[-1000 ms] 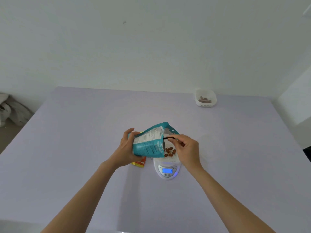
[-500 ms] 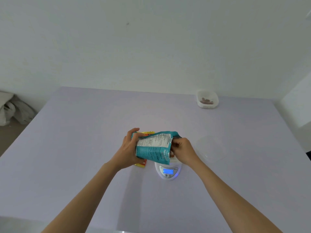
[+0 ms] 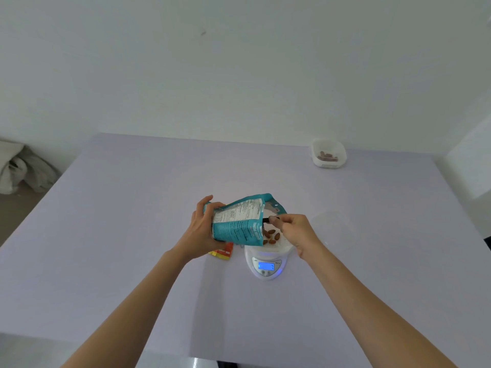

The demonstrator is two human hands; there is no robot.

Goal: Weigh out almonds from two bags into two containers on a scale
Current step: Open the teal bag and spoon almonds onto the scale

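My L hand (image 3: 202,229) grips teal almond bag (image 3: 236,227), tilted over container (image 3: 283,243) on scale (image 3: 265,273); R hand (image 3: 295,231) pinches bag mouth. Few almonds (image 3: 271,235) in container. Nutrition panel (image 3: 239,212) txt & blue display (image 3: 266,266) unreadable.

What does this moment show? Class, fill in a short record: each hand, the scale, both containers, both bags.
Left hand: grips tilted teal bag
Right hand: pinches the teal bag's mouth
Scale: display lit, white container on top
Almonds: a few in that container
Far container: far right of table, holds almonds
Orange bag: lies left of scale, partly hidden
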